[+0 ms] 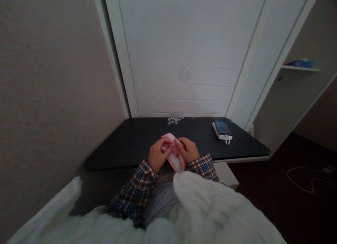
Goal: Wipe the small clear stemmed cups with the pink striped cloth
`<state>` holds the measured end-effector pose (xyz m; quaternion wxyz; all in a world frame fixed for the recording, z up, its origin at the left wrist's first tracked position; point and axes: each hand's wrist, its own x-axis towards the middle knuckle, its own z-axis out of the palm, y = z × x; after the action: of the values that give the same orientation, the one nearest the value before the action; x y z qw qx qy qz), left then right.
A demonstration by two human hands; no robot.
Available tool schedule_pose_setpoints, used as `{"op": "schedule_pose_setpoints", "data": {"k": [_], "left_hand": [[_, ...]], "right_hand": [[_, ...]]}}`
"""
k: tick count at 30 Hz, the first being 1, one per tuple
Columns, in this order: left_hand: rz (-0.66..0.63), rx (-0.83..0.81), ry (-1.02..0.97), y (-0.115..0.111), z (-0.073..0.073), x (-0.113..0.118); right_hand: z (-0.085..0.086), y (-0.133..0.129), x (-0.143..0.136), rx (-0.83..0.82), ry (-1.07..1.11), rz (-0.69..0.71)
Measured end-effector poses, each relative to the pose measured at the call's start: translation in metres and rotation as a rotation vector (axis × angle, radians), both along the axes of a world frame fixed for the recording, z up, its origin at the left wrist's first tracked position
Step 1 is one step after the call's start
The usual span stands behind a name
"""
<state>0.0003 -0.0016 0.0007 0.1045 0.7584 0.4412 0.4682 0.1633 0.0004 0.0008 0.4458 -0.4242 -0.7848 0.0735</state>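
Note:
In the head view, my left hand (157, 155) and my right hand (190, 151) are close together in front of the black table's near edge. Both sets of fingers are closed on a pink-and-white cloth (178, 163), bunched in the middle with a loose end hanging down. Something clear and shiny glints by my left fingers, partly hidden, and I cannot make out what it is. Beyond my hands, several small stemmed glasses (176, 118) stand grouped at the back of the table.
The black tabletop (126, 142) meets a white panelled door (163, 61) behind it. To the right lies a phone (222, 126) on a white case with a loop (228, 141). Under the front edge is a white box (226, 172). A white cable (300, 168) runs over the floor.

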Motion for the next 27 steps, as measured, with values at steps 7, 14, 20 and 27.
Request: {"op": "schedule_pose_setpoints", "data": {"k": [7, 14, 20, 27], "left_hand": [[-0.004, 0.001, 0.011, 0.0002, 0.0001, -0.0002], [-0.003, 0.003, 0.018, 0.0015, -0.0018, -0.0004], [-0.009, 0.015, 0.038, 0.0016, -0.0018, 0.0000], [0.010, 0.030, 0.049, 0.0004, -0.0004, 0.0000]], "right_hand": [[-0.0016, 0.0020, -0.0003, 0.010, -0.009, -0.031], [-0.0013, 0.0023, 0.0001, 0.030, -0.023, -0.052], [-0.0030, 0.0043, -0.0005, 0.044, -0.049, -0.084], [-0.0020, 0.0036, 0.0010, 0.035, -0.023, -0.047]]}}
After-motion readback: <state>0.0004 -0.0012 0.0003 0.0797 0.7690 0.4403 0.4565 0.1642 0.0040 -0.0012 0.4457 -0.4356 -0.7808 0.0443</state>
